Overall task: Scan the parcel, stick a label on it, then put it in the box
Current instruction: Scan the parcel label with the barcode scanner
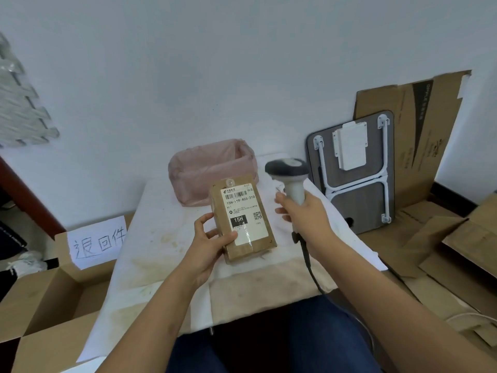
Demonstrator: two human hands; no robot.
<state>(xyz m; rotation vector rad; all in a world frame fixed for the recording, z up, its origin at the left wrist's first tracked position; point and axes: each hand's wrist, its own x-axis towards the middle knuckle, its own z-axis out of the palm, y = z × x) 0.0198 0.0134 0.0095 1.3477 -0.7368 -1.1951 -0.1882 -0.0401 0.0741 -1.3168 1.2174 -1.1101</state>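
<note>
Parcel (pixel 243 219), a flat brown carton with a white shipping label facing up, was held above the desk (pixel 161 238) in the head view, tilted with its barcode end away from the person. The left hand (pixel 212 238) had its grip closed on the parcel's near left corner, thumb lying across the label's lower edge. The right hand (pixel 304 211) had its grip wrapped around the handle of the scanner (pixel 287 170), whose head sat just to the right of the parcel's top, facing roughly toward the barcode.

The scan could have failed, I judged, because the scanner head stood beside the barcode rather than over it, so the beam might skim past. Glossy tape over the label could also throw glare. A one-corner hold left the parcel free to droop or slip. The cable (pixel 309 262) trailing off the desk edge could snag on the pull.

The box (pixel 53 297), open and marked with a handwritten sign, waited at the left, beside the desk. No loose label to stick was visible.
</note>
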